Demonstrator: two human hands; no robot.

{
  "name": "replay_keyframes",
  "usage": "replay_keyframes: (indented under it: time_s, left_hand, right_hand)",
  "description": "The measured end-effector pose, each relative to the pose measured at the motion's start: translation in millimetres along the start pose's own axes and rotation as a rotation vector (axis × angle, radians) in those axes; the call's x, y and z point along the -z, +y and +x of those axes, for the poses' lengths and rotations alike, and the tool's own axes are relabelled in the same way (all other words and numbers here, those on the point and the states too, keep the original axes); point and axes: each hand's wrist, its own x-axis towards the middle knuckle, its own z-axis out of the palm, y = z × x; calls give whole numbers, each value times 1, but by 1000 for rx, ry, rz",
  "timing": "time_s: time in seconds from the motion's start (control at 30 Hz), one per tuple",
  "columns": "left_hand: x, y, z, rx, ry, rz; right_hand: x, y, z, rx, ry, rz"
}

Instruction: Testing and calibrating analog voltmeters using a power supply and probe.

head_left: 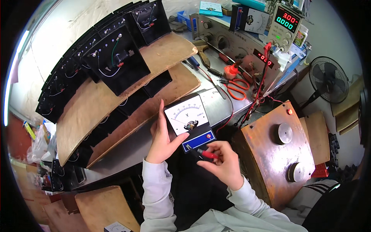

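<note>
A voltmeter [188, 116] with a white dial and black body is tilted over the bench's front edge. My left hand [162, 141] grips its left side, thumb on the lower dial and fingers along the edge. The meter's mechanism shows through an opening below the scale. Across its lower part runs a blue terminal strip [199, 140] with a red terminal at the right end. My right hand [225, 162] pinches a red-sleeved test clip [208, 154], close below the strip. Something dark and a metal tip lie by the left terminal; whether they touch it I cannot tell.
Wooden boards [104, 112] carry several black meter housings at left. Behind are an instrument [216, 34], a power supply [285, 27], red leads and orange-handled scissors [239, 89]. A copper-coloured box [272, 154] with two knobs stands at right, a fan [328, 79] beyond.
</note>
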Motion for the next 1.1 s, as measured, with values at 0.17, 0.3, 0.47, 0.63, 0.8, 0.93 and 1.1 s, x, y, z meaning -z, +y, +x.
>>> replay_keyframes:
  time_s: [0.17, 0.3, 0.47, 0.63, 0.8, 0.93, 1.1]
  left_hand:
    - [-10, 6, -1, 1, 89, -72]
    - [-13, 10, -3, 32, 137, -9]
    - [-14, 13, -4, 51, 118, -96]
    - [-15, 9, 2, 40, 100, 41]
    - [-9, 10, 5, 59, 45, 27]
    - [-14, 11, 8, 74, 36, 26]
    - [-10, 7, 9, 65, 61, 42]
  right_hand:
    - [32, 14, -4, -114, 169, 133]
    - [40, -9, 7, 128, 154, -75]
    - [26, -33, 14, 243, -23, -19]
    - [45, 1, 37, 117, 260, -195]
    - [41, 18, 36, 221, 163, -129]
    - [34, 32, 36, 194, 153, -216]
    - [20, 31, 30, 95, 222, -90]
